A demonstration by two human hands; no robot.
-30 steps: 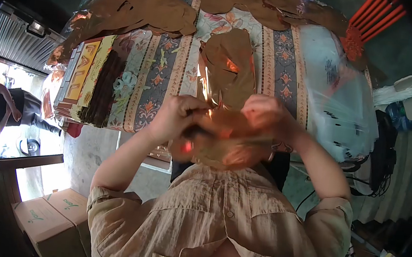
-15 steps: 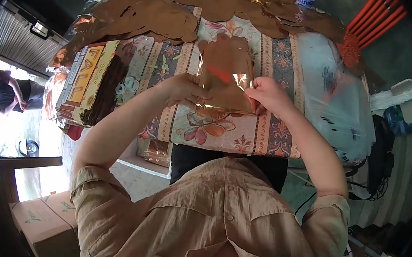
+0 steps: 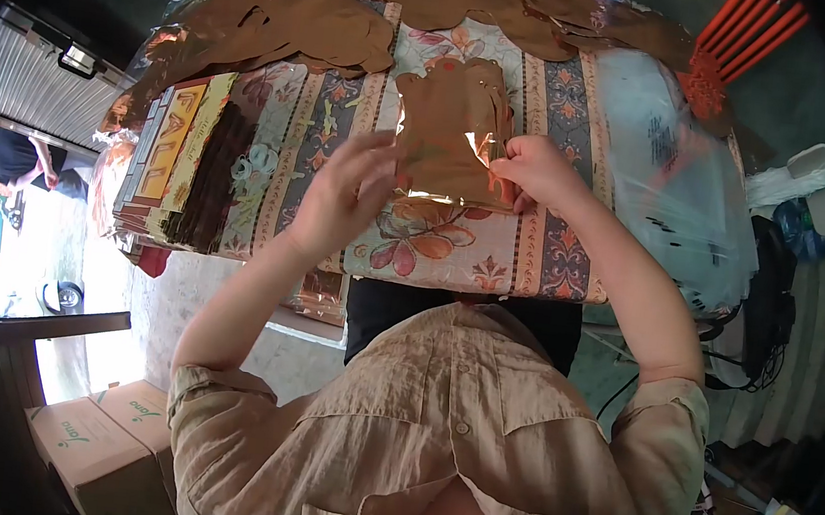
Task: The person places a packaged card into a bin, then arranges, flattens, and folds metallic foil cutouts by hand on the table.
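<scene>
A shiny gold foil piece point(image 3: 451, 131) with a scalloped top edge lies on the flowered tablecloth point(image 3: 421, 269) in front of me. My right hand point(image 3: 534, 172) pinches its right edge near the lower corner. Beside the left edge, my left hand point(image 3: 347, 190) is raised, its fingers apart and slightly blurred, with nothing visible in it. A stack of printed cards point(image 3: 173, 142) stands at the table's left, with small pale rings point(image 3: 255, 167) between it and my left hand.
Brown-gold sheets point(image 3: 297, 19) spread along the far edge. Clear plastic bags point(image 3: 658, 173) lie at the right, near red sticks point(image 3: 747, 41). Cardboard boxes point(image 3: 97, 436) sit at lower left. Another person point(image 3: 16, 158) stands outside at the far left.
My left hand has let go of the foil's left edge, opened and lifted. The right hand stays at the right edge. The view has shifted slightly, and the person outside appears farther up.
</scene>
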